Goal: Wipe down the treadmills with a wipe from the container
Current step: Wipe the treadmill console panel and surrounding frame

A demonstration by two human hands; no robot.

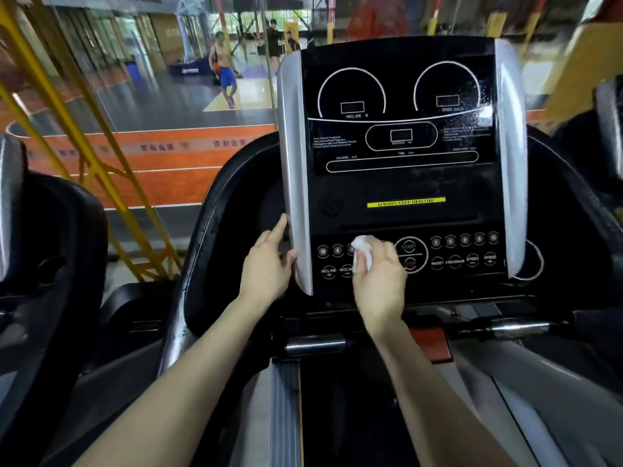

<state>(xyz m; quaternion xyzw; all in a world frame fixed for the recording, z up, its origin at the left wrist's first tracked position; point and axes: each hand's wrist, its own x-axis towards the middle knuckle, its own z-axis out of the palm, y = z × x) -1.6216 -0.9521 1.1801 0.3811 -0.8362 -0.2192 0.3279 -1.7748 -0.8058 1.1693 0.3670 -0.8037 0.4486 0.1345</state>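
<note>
Treadmill console [404,183], centre frame, is getting wiped: wet streaks [472,109] upper right, button row [465,261] underway, neighbouring treadmill [57,230] likely remaining | orange court floor [168,156] is showing through glass, upper left | left hand [266,264] is gripping silver edge [296,163] | right hand [381,284] is clamping fingers on the wipe [362,251], lower centre.

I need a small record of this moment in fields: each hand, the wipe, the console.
left hand: holds the edge of the silver side trim
right hand: grips the wipe, pressing it on the button panel left of the START button
wipe: white, crumpled
console: displays dark; wet streaks at upper right
</note>
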